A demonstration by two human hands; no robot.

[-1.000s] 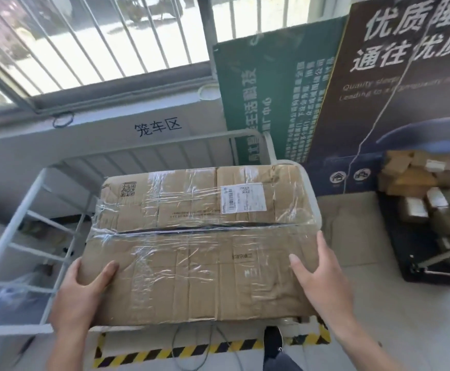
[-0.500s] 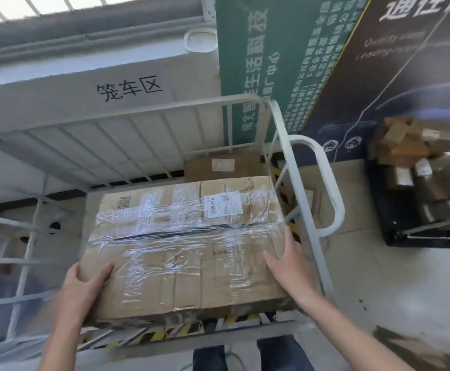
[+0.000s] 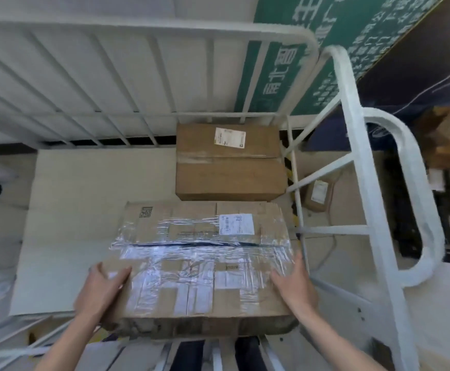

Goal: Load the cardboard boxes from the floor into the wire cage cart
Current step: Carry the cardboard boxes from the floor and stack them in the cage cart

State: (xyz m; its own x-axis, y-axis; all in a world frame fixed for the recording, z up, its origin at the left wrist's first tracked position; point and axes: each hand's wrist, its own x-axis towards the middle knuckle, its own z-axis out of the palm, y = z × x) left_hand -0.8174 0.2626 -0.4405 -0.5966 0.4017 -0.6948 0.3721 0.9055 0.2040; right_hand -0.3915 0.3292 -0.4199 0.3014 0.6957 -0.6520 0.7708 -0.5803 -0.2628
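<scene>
A wide cardboard box [image 3: 202,263] wrapped in clear tape, with a white label and a QR code on top, is low inside the white wire cage cart [image 3: 357,167]. My left hand [image 3: 99,287] grips its near left corner, thumb on top. On the near right edge my right hand [image 3: 294,285] presses with fingers spread. Whether the box rests on the cart's pale floor panel [image 3: 84,210] I cannot tell. A plain brown box [image 3: 229,164] with a white label sits behind it in the cart's back right corner.
The cage's barred back wall [image 3: 111,84] and right side frame close in the space. The left of the cart floor holds nothing. Outside, right, lie a small parcel [image 3: 318,195] on the ground and a dark pallet with several parcels [image 3: 448,145]. Green and dark signboards stand behind.
The taped box has come down from the cage's top rail into the cart, close to its floor. My view has tilted downward, and the brown box at the back came into sight.
</scene>
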